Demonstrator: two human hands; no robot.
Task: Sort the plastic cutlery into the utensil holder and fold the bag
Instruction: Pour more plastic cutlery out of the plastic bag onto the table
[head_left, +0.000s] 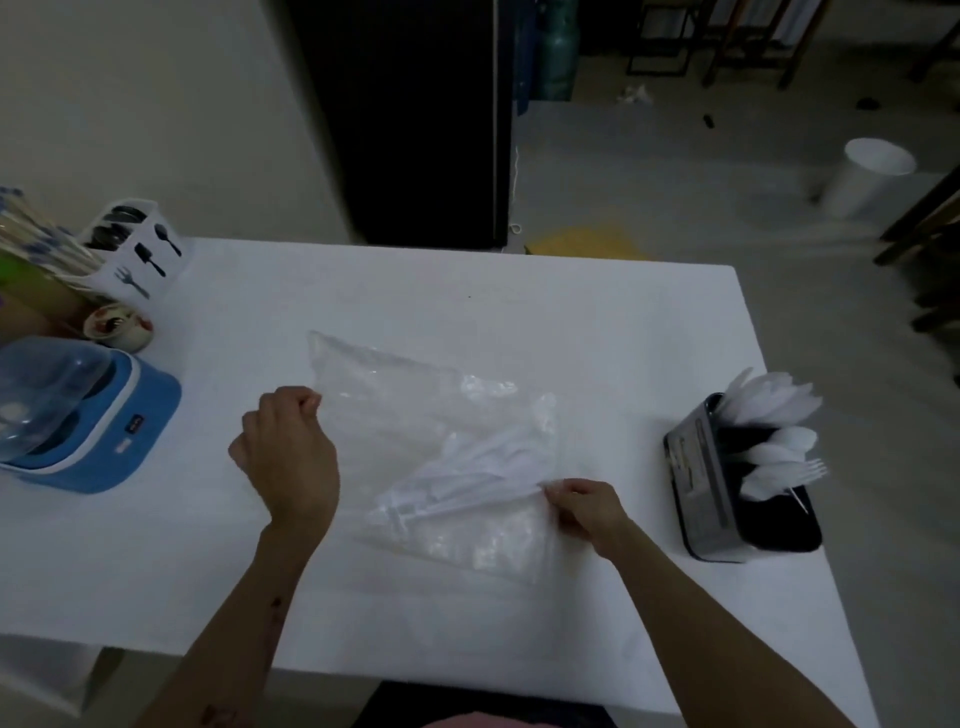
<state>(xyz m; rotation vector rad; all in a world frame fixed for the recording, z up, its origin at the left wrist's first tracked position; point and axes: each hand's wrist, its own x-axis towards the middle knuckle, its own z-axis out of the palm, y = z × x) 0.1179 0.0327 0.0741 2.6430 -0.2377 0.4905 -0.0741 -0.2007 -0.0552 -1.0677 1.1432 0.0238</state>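
Note:
A clear plastic bag (415, 415) lies in the middle of the white table (467, 291). Several white plastic cutlery pieces (457, 483) show through its near half. My left hand (288, 452) grips the bag's left edge with curled fingers. My right hand (584, 506) pinches the bag's right edge, close to the cutlery inside. At the table's right side stands a dark utensil holder (727, 493), with several white plastic spoons and forks (774, 431) sticking out of it.
A blue appliance with a clear lid (88, 421) sits at the left edge. Behind it are a small patterned cup (119, 325), a white cutlery caddy (135, 249) and a bundle of sticks (36, 234). A white bucket (867, 176) stands on the floor.

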